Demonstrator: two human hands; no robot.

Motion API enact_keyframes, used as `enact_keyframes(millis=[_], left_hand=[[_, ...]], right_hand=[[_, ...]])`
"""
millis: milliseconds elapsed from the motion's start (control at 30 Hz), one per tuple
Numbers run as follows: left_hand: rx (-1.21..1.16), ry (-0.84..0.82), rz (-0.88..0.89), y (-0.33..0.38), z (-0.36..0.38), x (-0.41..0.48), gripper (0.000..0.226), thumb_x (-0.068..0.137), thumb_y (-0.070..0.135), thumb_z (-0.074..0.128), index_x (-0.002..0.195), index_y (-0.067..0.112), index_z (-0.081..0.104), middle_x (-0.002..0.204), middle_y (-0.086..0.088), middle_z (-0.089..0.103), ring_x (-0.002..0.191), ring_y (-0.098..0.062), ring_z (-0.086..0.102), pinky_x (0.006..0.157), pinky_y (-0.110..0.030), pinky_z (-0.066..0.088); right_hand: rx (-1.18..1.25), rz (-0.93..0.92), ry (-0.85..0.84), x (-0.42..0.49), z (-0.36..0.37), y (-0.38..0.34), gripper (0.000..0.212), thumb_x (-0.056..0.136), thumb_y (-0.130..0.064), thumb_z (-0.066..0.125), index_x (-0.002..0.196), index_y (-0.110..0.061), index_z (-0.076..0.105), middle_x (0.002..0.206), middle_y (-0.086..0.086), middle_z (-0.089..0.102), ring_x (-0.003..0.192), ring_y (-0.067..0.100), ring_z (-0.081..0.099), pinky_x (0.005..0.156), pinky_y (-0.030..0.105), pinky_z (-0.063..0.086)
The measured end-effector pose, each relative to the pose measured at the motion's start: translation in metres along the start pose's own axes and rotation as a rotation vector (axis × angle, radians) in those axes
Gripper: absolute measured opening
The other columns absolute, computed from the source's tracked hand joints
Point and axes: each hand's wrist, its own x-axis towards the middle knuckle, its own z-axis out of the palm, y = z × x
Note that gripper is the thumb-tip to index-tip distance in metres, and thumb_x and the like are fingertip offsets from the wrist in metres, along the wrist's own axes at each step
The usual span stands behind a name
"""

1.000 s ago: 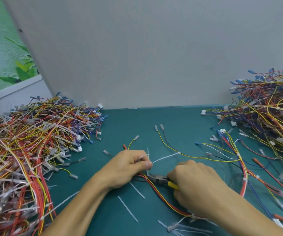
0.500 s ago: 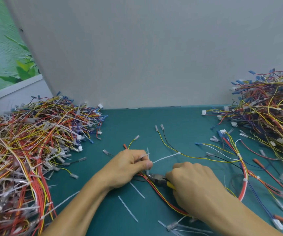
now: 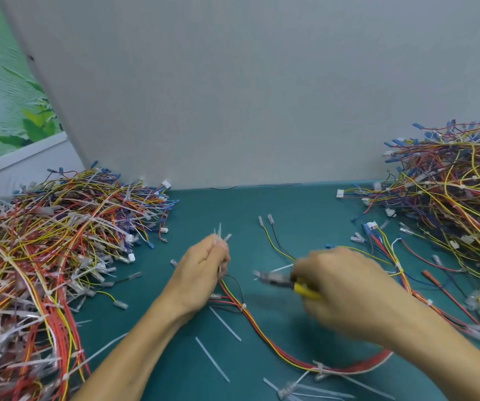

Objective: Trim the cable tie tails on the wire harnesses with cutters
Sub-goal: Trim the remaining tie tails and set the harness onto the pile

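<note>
At the centre of the frame, above a teal counter, a person's left hand curls round one end of a wire harness, pinching it so that pale cable tie tails stick up past the fingertips. Just to its right, the right hand, blurred, is wrapped round the yellow handles of the cutters, whose tip points left toward the harness without touching it; blur hides whether the blades are apart. The red and yellow wires trail from the left hand toward the lower right of the frame. Cut-off tails lie on the counter below the hands, between a tangled pile at the left edge and another pile at the upper right. A clean trim probably calls for steadying the tail, setting the blades flush against the tie head and clear of the wires, since a nick in the insulation would spoil the harness.
</note>
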Motion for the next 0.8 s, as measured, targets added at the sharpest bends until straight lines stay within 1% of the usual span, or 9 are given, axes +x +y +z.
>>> enact_keyframes(millis=[67,133,200,267,367,433,567,633,800], left_hand=[[-0.091,0.045,-0.032,0.000,0.001,0.000,0.032,0.096,0.020,0.046,0.066,0.020,0.053,0.057,0.008,0.049,0.054,-0.014,0.043,0.050,-0.021,0.036],[-0.073,0.032,-0.030,-0.001,0.004,-0.001,0.029,0.101,0.018,0.042,0.076,0.014,0.058,0.056,0.009,0.050,0.054,-0.013,0.044,0.050,-0.021,0.036],[0.013,-0.005,0.016,-0.003,0.007,-0.002,0.023,0.099,0.023,0.046,0.082,0.016,0.061,0.054,0.010,0.040,0.052,-0.012,0.036,0.051,-0.024,0.031],[0.165,-0.041,0.098,-0.002,0.009,-0.003,0.013,0.087,0.021,0.052,0.082,0.024,0.063,0.052,0.011,0.031,0.049,-0.009,0.030,0.050,-0.018,0.029],[0.356,-0.089,0.190,-0.002,0.011,-0.007,0.029,0.079,0.002,0.062,0.080,0.031,0.065,0.052,0.009,0.029,0.051,-0.008,0.030,0.051,-0.014,0.031],[0.433,-0.109,0.229,0.000,0.011,-0.009,0.033,0.077,0.000,0.067,0.086,0.031,0.066,0.052,0.011,0.036,0.053,-0.007,0.035,0.054,-0.013,0.033],[0.513,-0.118,0.403,0.005,0.014,-0.010,0.031,0.071,0.007,0.081,0.100,0.014,0.073,0.061,0.023,0.046,0.062,0.009,0.046,0.062,-0.002,0.031],[0.531,-0.125,0.485,0.008,0.015,-0.011,0.031,0.070,0.015,0.083,0.100,0.013,0.074,0.068,0.019,0.048,0.065,0.014,0.047,0.064,0.000,0.030],[0.485,-0.150,0.561,0.011,0.018,-0.013,0.020,0.076,0.028,0.074,0.093,0.017,0.078,0.065,0.010,0.049,0.061,0.001,0.045,0.061,-0.007,0.035]], right_hand=[[0.042,0.073,0.152,0.006,0.002,0.010,0.012,0.085,-0.029,0.049,0.097,-0.028,0.050,0.095,-0.007,0.048,0.094,0.026,0.056,0.072,0.036,0.046],[0.045,0.143,0.224,0.009,0.009,0.017,0.018,0.086,-0.028,0.050,0.104,-0.029,0.050,0.105,-0.007,0.051,0.096,0.026,0.056,0.075,0.037,0.048],[0.038,0.189,0.200,0.011,0.019,0.022,0.018,0.088,-0.030,0.049,0.105,-0.027,0.049,0.107,-0.006,0.054,0.099,0.026,0.056,0.074,0.036,0.048],[0.032,0.207,0.162,0.013,0.029,0.026,0.015,0.088,-0.030,0.048,0.102,-0.025,0.048,0.102,-0.004,0.060,0.098,0.028,0.057,0.071,0.036,0.048],[0.068,0.203,0.133,0.014,0.033,0.029,0.012,0.087,-0.028,0.048,0.099,-0.024,0.049,0.092,0.000,0.062,0.093,0.029,0.057,0.070,0.037,0.048],[0.145,0.172,0.115,0.014,0.031,0.028,0.012,0.085,-0.027,0.051,0.097,-0.025,0.051,0.089,0.000,0.062,0.090,0.028,0.056,0.071,0.037,0.048],[0.302,0.076,0.070,0.012,0.021,0.024,0.013,0.081,-0.019,0.054,0.087,-0.029,0.048,0.077,-0.002,0.061,0.079,0.022,0.052,0.067,0.038,0.046],[0.356,0.031,0.053,0.011,0.018,0.023,0.013,0.081,-0.018,0.055,0.086,-0.028,0.049,0.072,-0.003,0.058,0.074,0.019,0.050,0.066,0.037,0.045],[0.369,-0.018,0.012,0.011,0.016,0.021,0.012,0.079,-0.020,0.057,0.087,-0.027,0.052,0.068,-0.006,0.055,0.068,0.010,0.048,0.063,0.031,0.042]])
